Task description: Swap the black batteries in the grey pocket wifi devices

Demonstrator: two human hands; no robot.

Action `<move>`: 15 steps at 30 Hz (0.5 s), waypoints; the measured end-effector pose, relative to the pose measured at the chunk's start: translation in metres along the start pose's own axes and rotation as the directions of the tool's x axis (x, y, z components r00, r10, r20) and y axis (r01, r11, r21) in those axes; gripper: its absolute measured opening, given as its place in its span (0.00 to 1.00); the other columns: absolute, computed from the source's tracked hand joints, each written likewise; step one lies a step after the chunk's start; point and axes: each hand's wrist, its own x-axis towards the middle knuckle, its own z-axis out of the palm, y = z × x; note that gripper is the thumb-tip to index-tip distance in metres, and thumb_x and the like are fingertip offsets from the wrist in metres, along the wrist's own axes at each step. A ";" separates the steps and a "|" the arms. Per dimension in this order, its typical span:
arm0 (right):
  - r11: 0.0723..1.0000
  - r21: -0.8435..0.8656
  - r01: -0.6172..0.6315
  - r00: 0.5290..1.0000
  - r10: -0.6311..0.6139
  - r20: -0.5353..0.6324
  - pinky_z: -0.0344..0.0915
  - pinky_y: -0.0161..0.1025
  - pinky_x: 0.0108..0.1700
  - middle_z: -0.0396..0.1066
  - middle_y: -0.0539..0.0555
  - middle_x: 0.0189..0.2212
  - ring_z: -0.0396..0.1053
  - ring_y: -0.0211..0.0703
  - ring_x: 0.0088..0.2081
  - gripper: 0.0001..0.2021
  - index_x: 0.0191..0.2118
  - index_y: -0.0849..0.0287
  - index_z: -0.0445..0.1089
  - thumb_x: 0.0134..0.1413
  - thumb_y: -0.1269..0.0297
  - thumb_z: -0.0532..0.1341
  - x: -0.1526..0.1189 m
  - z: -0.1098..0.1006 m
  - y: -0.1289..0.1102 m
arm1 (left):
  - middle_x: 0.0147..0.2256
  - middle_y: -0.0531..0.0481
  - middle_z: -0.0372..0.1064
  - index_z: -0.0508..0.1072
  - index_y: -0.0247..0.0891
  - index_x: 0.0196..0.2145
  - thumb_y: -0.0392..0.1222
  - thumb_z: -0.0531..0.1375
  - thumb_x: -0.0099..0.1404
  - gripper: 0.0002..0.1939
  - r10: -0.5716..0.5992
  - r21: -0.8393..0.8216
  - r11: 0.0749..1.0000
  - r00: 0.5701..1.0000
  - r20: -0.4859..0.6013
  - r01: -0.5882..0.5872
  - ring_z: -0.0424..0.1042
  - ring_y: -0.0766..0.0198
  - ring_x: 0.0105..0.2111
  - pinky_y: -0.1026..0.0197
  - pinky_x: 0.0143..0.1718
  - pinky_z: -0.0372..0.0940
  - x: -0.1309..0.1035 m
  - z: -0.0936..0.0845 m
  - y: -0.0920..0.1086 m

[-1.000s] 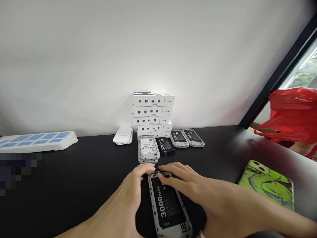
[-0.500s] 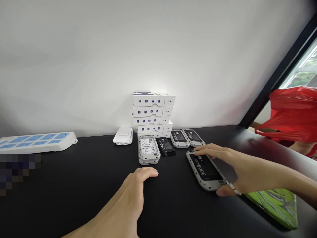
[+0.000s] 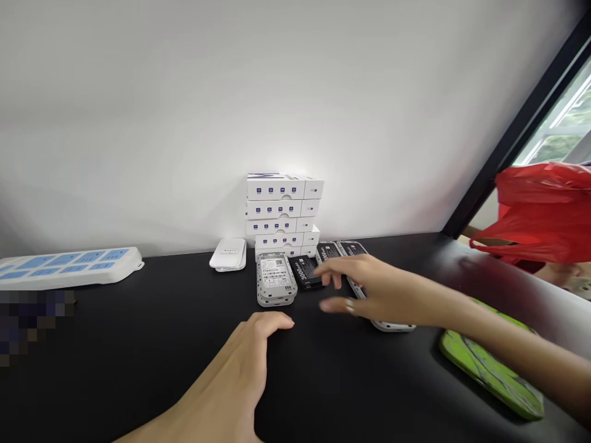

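My left hand [image 3: 252, 363] lies on the black table, empty, with its fingers loosely stretched out. In front of it are stacked device bodies [image 3: 276, 278], the top one with a white label. Beside these, black batteries [image 3: 305, 272] marked 3000mAh lie in a small pile. My right hand [image 3: 372, 286] hovers close to the batteries, thumb and fingers apart, holding nothing. It partly hides a device body [image 3: 392, 327] lying under it. Two more device bodies with batteries in them stand behind, partly covered by my right hand; one shows its battery [image 3: 329, 251].
White boxes [image 3: 274, 209] are stacked against the wall. White covers [image 3: 228, 255] lie left of them. A white power strip [image 3: 74, 267] is at the far left. A green patterned case [image 3: 492, 363] lies under my right forearm. A red plastic bag [image 3: 545, 206] hangs at the right.
My right hand has let go of the device body with the battery, which now lies farther back on the table. The hand has moved left towards the loose batteries. My left hand stays put.
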 end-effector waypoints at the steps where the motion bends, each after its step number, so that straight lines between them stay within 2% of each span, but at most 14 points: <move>1: 0.999 0.053 -0.015 0.999 0.016 -0.037 0.68 0.47 0.41 0.73 0.54 0.34 0.71 0.51 0.39 0.21 0.48 0.55 0.66 0.58 0.44 0.56 0.016 0.006 -0.010 | 0.57 0.41 0.55 0.41 0.54 0.58 0.57 0.70 0.51 0.49 0.000 -0.003 1.000 1.000 -0.002 0.000 0.67 0.39 0.53 0.33 0.48 0.70 0.000 0.000 0.001; 3: 0.988 0.136 -0.067 0.990 0.082 -0.110 0.65 0.43 0.33 0.70 0.51 0.26 0.69 0.47 0.31 0.17 0.48 0.57 0.60 0.61 0.50 0.54 0.045 0.019 -0.023 | 0.56 0.41 0.56 0.42 0.54 0.58 0.60 0.70 0.51 0.49 -0.023 -0.008 1.000 1.000 -0.007 0.023 0.68 0.39 0.53 0.32 0.47 0.70 0.001 0.001 0.003; 5: 0.986 0.152 -0.074 0.991 0.090 -0.102 0.61 0.39 0.26 0.67 0.49 0.23 0.66 0.44 0.26 0.14 0.44 0.58 0.58 0.58 0.56 0.56 0.067 0.028 -0.027 | 0.56 0.41 0.56 0.42 0.55 0.58 0.60 0.71 0.51 0.49 -0.060 -0.010 0.998 0.998 -0.020 0.060 0.68 0.40 0.53 0.31 0.48 0.69 0.001 0.001 0.005; 8: 0.987 0.152 -0.054 0.992 0.070 -0.103 0.56 0.36 0.24 0.63 0.46 0.22 0.62 0.41 0.23 0.11 0.41 0.56 0.56 0.53 0.65 0.57 0.075 0.029 -0.024 | 0.57 0.41 0.53 0.42 0.55 0.58 0.60 0.71 0.50 0.50 -0.053 -0.023 0.998 0.996 -0.065 0.052 0.66 0.39 0.54 0.32 0.50 0.68 0.000 0.002 0.007; 11: 0.989 0.142 -0.044 0.985 0.067 -0.159 0.54 0.35 0.26 0.60 0.42 0.19 0.58 0.38 0.22 0.12 0.40 0.55 0.52 0.51 0.68 0.56 0.051 0.023 -0.022 | 0.58 0.38 0.47 0.42 0.54 0.57 0.61 0.70 0.51 0.48 -0.026 -0.022 0.999 0.989 -0.143 0.023 0.63 0.37 0.56 0.31 0.49 0.68 -0.001 0.004 0.005; 13: 0.990 0.141 -0.027 0.981 0.053 -0.187 0.53 0.35 0.26 0.57 0.40 0.17 0.57 0.38 0.22 0.11 0.38 0.53 0.51 0.51 0.69 0.55 0.024 0.021 -0.025 | 0.60 0.36 0.42 0.42 0.52 0.57 0.61 0.69 0.51 0.48 -0.053 -0.009 0.999 0.981 -0.185 0.052 0.62 0.34 0.56 0.30 0.48 0.68 -0.002 0.005 0.004; 15: 0.986 0.167 -0.018 0.981 0.049 -0.186 0.51 0.34 0.25 0.56 0.40 0.18 0.57 0.37 0.22 0.11 0.36 0.53 0.50 0.51 0.71 0.55 -0.005 0.026 -0.031 | 0.62 0.35 0.38 0.41 0.52 0.58 0.63 0.69 0.51 0.50 -0.081 -0.005 0.997 0.981 -0.177 0.082 0.59 0.31 0.58 0.27 0.49 0.66 -0.003 0.005 0.004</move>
